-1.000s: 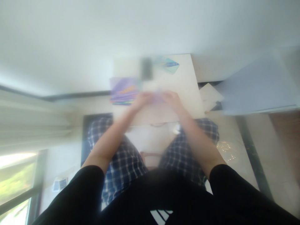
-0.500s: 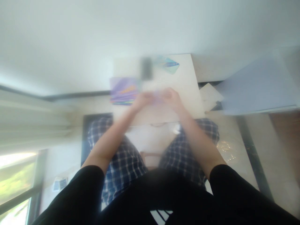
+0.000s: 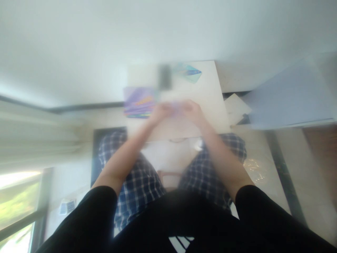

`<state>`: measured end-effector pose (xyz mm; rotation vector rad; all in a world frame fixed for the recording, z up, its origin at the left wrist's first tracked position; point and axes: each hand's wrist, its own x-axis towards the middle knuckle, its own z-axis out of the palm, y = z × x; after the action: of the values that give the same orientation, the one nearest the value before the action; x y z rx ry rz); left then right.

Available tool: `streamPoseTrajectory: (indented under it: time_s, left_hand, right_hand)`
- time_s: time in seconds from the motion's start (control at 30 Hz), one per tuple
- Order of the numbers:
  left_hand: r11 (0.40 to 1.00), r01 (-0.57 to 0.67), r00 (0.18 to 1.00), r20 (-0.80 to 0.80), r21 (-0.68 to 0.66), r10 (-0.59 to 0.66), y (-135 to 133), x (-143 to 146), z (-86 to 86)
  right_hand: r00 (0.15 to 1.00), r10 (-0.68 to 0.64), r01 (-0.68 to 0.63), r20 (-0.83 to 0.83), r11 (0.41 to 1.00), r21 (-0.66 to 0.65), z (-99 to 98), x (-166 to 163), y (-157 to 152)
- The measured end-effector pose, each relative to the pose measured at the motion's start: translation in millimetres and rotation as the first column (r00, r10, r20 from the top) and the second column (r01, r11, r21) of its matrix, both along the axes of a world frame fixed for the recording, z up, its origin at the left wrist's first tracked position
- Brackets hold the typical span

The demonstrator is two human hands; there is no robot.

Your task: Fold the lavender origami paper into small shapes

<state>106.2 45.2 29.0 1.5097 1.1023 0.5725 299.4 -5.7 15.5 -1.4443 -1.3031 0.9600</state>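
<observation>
Above the white table, my left hand [image 3: 163, 109] and my right hand [image 3: 190, 107] face each other with fingers closed on a small piece of light purple paper [image 3: 177, 108]. Haze blurs the fingers and the paper, so its folds cannot be made out. Just left of my left hand lies a flat purple packet [image 3: 139, 102] with orange lettering and a coloured lower edge. Farther back on the right rests a blue and pale green folded paper shape [image 3: 193, 73].
A dark, blurred block-like object [image 3: 165, 77] is at the back of the white table [image 3: 213, 102]. A wall rises behind the table. To the right stands a large pale panel [image 3: 292, 95]. My knees in checked trousers [image 3: 142, 179] are at the table's front edge.
My right hand has shifted very slightly; both hands still hold the purple paper in nearly the same spot. Nothing else has visibly moved.
</observation>
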Motion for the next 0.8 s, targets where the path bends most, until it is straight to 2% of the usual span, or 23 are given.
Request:
streamPoseTrajectory:
  time_s: [0.2, 0.37, 0.43, 0.53, 0.6, 0.7, 0.8]
  left_hand:
    - [0.988, -0.153, 0.987, -0.04, -0.014, 0.153, 4, 2, -3.7]
    - [0.997, -0.075, 0.996, 0.051, -0.016, 0.076, 1, 0, 1.4]
    - [0.998, -0.067, 0.998, 0.021, 0.002, 0.066, 2, 0, 0.2]
    - [0.993, -0.113, 0.989, -0.09, 0.022, 0.115, 3, 0, -2.0]
    - [0.99, -0.14, 0.981, -0.131, 0.025, 0.142, 2, 2, -1.8]
    - [0.99, -0.138, 0.986, -0.09, 0.024, 0.139, -2, 4, -1.0]
    - [0.993, -0.109, 0.993, -0.05, 0.035, 0.111, -6, 7, -4.6]
  right_hand:
    - [1.0, -0.008, 0.009, 0.016, 1.0, -0.014, 2.0, 0, -2]
    - [0.997, -0.04, 0.042, 0.066, 0.999, -0.032, 4.7, -2, -4]
    - [0.996, -0.038, 0.041, 0.078, 0.999, -0.034, 4.7, -3, -4]
    - [0.994, -0.055, 0.058, 0.091, 0.998, -0.025, 3.7, -5, -4]
    - [0.99, -0.093, 0.094, 0.108, 0.996, 0.0, 3.5, -7, -5]
    - [0.972, -0.16, 0.149, 0.171, 0.986, 0.073, 4.5, -10, -8]
    - [0.939, -0.179, 0.127, 0.292, 0.974, 0.189, 5.1, -13, -13]
